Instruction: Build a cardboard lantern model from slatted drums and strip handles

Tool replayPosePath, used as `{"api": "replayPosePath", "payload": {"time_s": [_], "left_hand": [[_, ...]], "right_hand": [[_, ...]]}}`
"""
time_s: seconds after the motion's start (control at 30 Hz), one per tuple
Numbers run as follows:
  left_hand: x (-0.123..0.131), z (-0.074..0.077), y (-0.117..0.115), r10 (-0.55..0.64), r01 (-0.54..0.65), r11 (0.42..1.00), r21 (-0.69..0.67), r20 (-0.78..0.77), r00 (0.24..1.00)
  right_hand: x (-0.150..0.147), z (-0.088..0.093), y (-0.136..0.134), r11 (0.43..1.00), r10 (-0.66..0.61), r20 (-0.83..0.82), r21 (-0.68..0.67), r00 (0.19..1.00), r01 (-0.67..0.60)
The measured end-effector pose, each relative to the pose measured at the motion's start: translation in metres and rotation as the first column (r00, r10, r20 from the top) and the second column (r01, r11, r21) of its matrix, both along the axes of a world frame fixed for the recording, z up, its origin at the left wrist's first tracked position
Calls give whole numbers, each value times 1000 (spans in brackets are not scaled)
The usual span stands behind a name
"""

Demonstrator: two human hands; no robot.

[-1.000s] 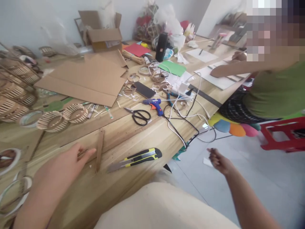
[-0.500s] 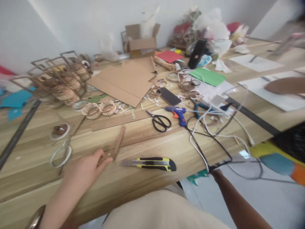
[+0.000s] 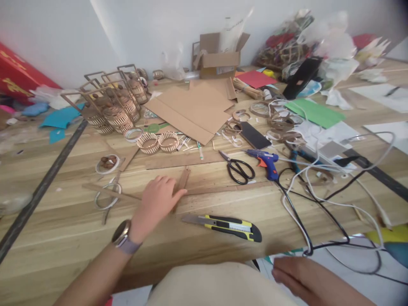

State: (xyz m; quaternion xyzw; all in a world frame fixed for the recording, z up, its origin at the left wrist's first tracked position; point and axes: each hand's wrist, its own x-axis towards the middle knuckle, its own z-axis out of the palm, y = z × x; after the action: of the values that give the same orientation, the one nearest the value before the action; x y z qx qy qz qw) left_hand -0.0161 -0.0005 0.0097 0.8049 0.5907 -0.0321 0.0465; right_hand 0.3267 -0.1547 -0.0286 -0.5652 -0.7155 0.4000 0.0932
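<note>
My left hand, with a watch on its wrist, lies flat on the wooden table with fingers stretched out, its fingertips on a narrow cardboard strip. Just right of it lies a yellow-and-black utility knife. My right hand hangs below the table edge over my lap, its fingers extended and empty. Black scissors and a blue glue gun lie farther back on the table.
Flat cardboard sheets, an open box, stick-built rings, tape rolls, a phone, coloured paper and tangled cables crowd the table. A long metal ruler lies at the left.
The view has swung left, so the seated person at the right is out of sight. My left hand stays on the cardboard strip; my right hand has dropped lower toward my lap.
</note>
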Motion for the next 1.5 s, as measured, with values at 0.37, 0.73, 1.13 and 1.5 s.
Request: {"api": "replayPosePath", "payload": {"time_s": [0.37,0.73,1.13,1.5], "left_hand": [[4,-6,14,55,-54,999,-9,154,987],[24,8,-21,-324,166,809,564,193,926],[48,-6,-32,381,-119,923,-366,910,162],[45,-15,-24,430,-85,892,-444,892,-141]], "right_hand": [[-68,13,87,901,238,339,273,910,-337],[-102,50,141,985,-122,-320,-154,940,76],[-103,31,144,991,-63,-367,-137,928,14],[-28,-10,210,904,-198,407,428,892,6]]}}
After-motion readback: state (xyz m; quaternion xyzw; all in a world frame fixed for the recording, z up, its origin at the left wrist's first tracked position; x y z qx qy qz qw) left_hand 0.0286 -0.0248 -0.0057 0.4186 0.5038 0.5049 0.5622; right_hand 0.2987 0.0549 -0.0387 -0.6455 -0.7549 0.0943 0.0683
